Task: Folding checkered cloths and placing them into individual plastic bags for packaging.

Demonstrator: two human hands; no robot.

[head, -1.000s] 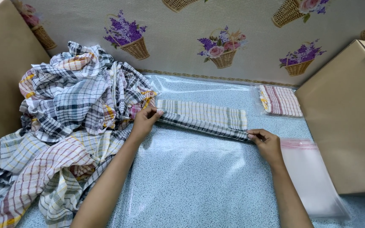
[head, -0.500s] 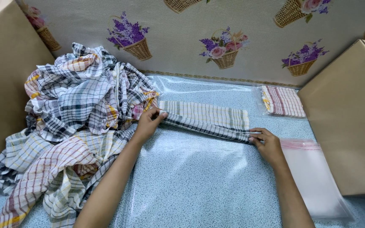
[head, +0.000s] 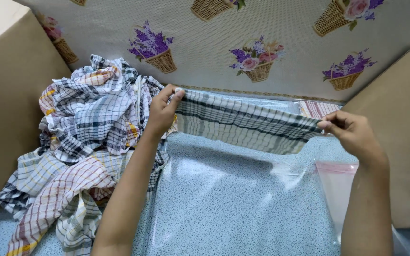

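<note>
A folded checked cloth [head: 247, 124], white with dark green and grey lines, hangs stretched in the air above the table. My left hand [head: 161, 111] pinches its left end and my right hand [head: 352, 134] pinches its right end. The cloth sags a little in the middle, over the blue speckled tabletop [head: 224, 208] under a clear plastic cover.
A big heap of checked cloths [head: 81, 151] lies at the left. A folded red-striped cloth [head: 315, 109] sits at the back right. A clear plastic bag [head: 335, 185] lies under my right forearm. Cardboard boxes [head: 5, 95] stand left and right [head: 399, 142]; a wall with flower-basket pictures is behind.
Both hands have lifted the folded checked cloth off the table and now hold it stretched in the air. The view has tilted upward.
</note>
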